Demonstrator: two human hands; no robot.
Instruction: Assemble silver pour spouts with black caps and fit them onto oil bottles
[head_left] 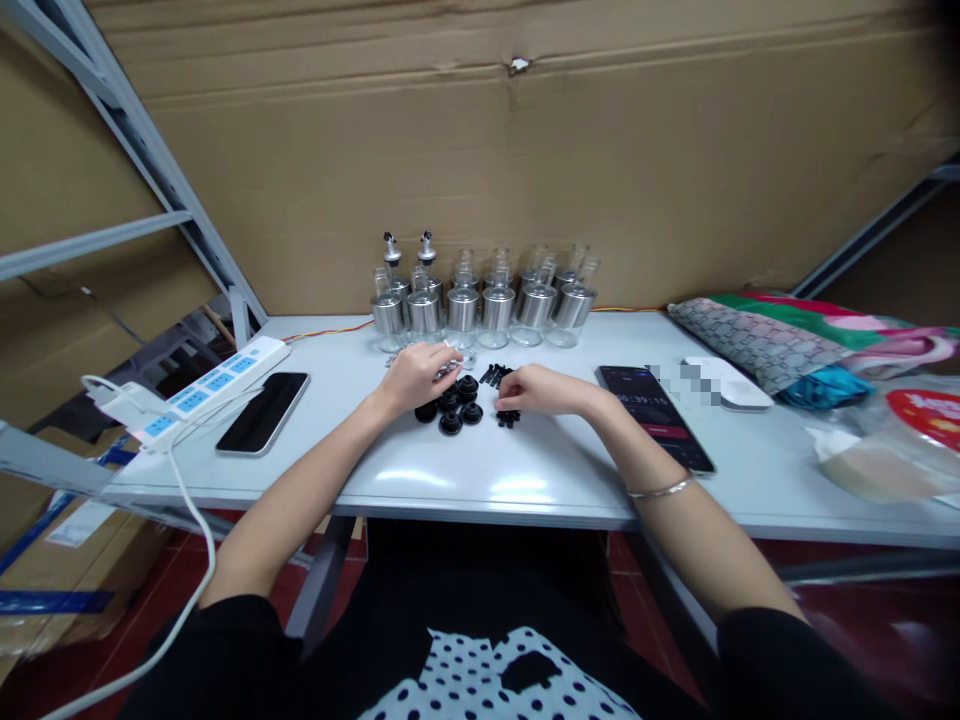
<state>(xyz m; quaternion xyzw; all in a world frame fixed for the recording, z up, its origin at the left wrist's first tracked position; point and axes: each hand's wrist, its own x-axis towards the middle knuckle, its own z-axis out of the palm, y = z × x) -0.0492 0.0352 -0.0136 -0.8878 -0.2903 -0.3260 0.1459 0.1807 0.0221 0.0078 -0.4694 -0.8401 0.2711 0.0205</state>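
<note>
The left hand (417, 376) is curled and hides most of the shiny parts beneath it; I cannot tell its grip. The right hand (534, 388) bends narrowly onto small black pieces (510, 416), its hold also hidden. Black caps (450, 400) lie on the table (420, 475) between the hands. Behind, bottles (463, 308) stand upright, necks up. The right phone (671, 425) shows "39:15". The right edge cuts a red label (930, 415).

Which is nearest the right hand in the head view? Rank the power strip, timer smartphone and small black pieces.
1. Small black pieces, at the right hand.
2. Timer smartphone, to its right.
3. Power strip, far to its left.
</note>
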